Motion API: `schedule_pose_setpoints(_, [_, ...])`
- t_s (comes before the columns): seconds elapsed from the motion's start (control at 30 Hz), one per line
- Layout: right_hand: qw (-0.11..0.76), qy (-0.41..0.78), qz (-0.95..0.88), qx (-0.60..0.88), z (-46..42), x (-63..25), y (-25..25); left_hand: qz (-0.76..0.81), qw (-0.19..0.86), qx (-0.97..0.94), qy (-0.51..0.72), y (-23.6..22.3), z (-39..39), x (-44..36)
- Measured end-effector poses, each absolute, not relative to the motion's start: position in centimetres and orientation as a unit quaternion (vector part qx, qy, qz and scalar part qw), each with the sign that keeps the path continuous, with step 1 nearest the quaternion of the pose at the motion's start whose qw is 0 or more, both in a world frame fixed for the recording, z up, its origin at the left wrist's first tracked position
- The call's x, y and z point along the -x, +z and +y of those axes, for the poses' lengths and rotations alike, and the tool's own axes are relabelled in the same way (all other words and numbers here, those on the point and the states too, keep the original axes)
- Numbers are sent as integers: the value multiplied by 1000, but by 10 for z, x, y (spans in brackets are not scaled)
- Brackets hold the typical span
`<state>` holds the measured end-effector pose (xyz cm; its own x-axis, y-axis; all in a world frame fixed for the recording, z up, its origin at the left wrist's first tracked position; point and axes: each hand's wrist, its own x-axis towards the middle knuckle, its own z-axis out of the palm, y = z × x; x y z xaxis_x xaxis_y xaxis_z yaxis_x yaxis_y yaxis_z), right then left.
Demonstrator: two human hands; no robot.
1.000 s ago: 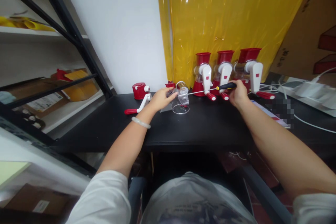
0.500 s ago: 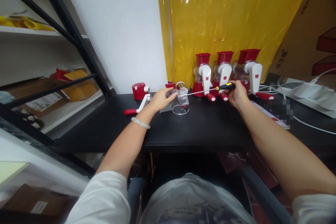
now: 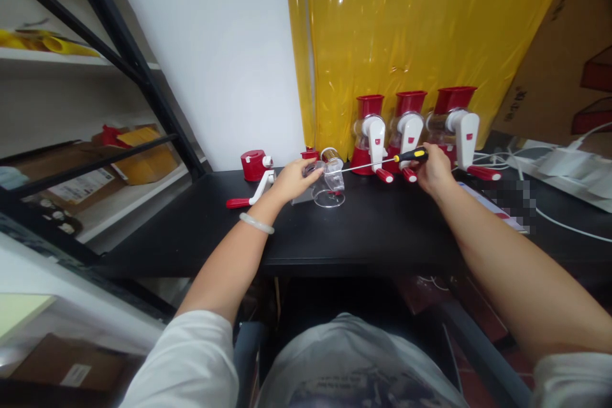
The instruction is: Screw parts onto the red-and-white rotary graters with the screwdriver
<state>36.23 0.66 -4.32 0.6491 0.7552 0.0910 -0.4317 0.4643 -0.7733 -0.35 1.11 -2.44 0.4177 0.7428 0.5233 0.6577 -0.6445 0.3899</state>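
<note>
My left hand (image 3: pixel 295 180) is closed around a clear plastic grater housing (image 3: pixel 333 181), which lies on its side on the black table. Between the fingers of my right hand (image 3: pixel 435 169) is the black and yellow handle of a screwdriver (image 3: pixel 411 155). Its long metal shaft points left, and the tip meets the clear housing beside my left fingers; exactly what it touches is too small to tell. Just behind the housing sits a metal grater drum (image 3: pixel 331 157). A white crank with a red handle (image 3: pixel 253 196) lies left of my left hand, near a red base part (image 3: pixel 253 165).
Three red and white rotary graters (image 3: pixel 370 140) stand along the back right of the table (image 3: pixel 363 236). A power strip (image 3: pixel 564 172) with white cables and a flat printed sheet (image 3: pixel 492 207) lie at right. A black shelf frame (image 3: pixel 119 64) rises at left.
Almost nothing differs. The view has shifted very slightly; both hands, the housing and the screwdriver keep their places.
</note>
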Motion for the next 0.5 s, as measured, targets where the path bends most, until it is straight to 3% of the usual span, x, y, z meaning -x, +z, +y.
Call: schedule_pose_setpoints(0.5, [815,324,-254,409,8,-364,-47,421,59,-840,336,-23,10,4])
